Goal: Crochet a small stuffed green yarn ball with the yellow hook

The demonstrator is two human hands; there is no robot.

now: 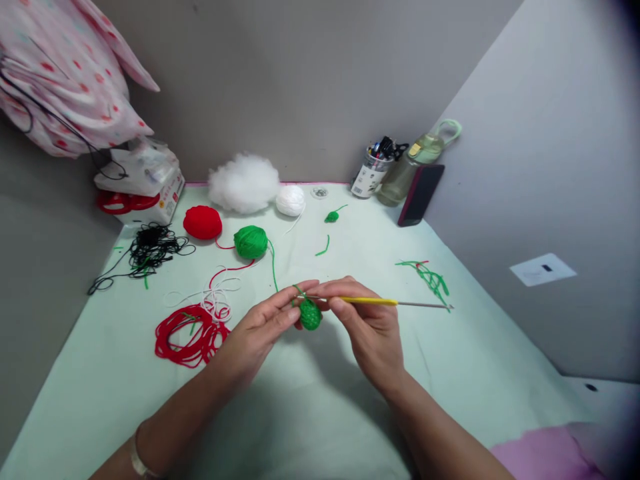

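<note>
Pinched in my left hand (267,321) is a small rounded green crochet piece (311,315), held over the middle of the table. My right hand (367,323) grips a crochet hook (370,301) with a yellow handle and a metal tip at each end. One tip meets the top of the green piece; whether it passes through a stitch I cannot make out. The other tip points right. A green strand runs from my left fingers back toward the green yarn ball (251,242).
Red yarn ball (203,222), white yarn ball (290,201) and fluffy stuffing (244,183) sit behind. Loose red yarn (183,337) and a black tangle (153,250) lie left; green scraps (427,277) right. A phone (421,195), bottle (400,175) and pen cup (370,175) stand at the back right.
</note>
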